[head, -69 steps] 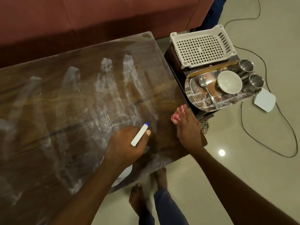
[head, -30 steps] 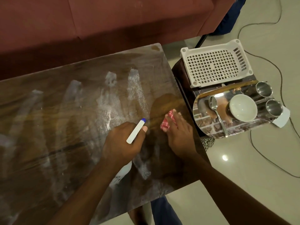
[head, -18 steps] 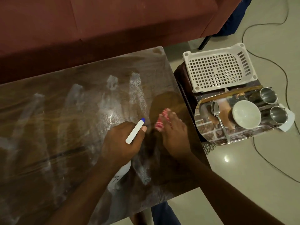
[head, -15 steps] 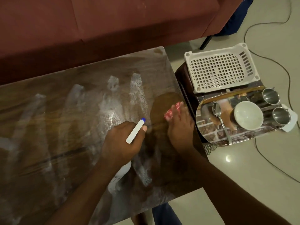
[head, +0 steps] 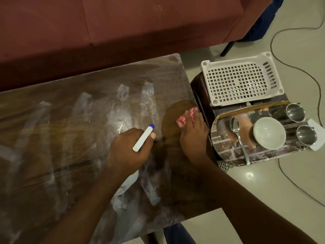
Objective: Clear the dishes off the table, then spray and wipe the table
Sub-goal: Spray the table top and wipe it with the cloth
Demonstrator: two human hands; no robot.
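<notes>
The wooden table (head: 52, 138) is streaked with white spray foam, with a wiped brown patch near its right edge. My left hand (head: 126, 152) grips a white spray bottle (head: 143, 138) with a blue tip; its body shows under my wrist. My right hand (head: 192, 136) presses a red-and-white cloth (head: 184, 118) flat on the table at the right edge. The dishes stand off the table on a shiny tray (head: 226, 152): a white bowl (head: 269, 135), a spoon (head: 238, 136) and two steel cups (head: 295, 112).
A white perforated basket (head: 241, 81) lies on the dark side stool behind the tray. A red sofa (head: 123, 23) runs along the table's far side. Black cables (head: 313, 76) trail across the tiled floor on the right. My leg shows below the table's near edge.
My right hand has slid the cloth left and then back right and away along the table's right edge, widening the wiped patch. My left hand has kept the bottle still.
</notes>
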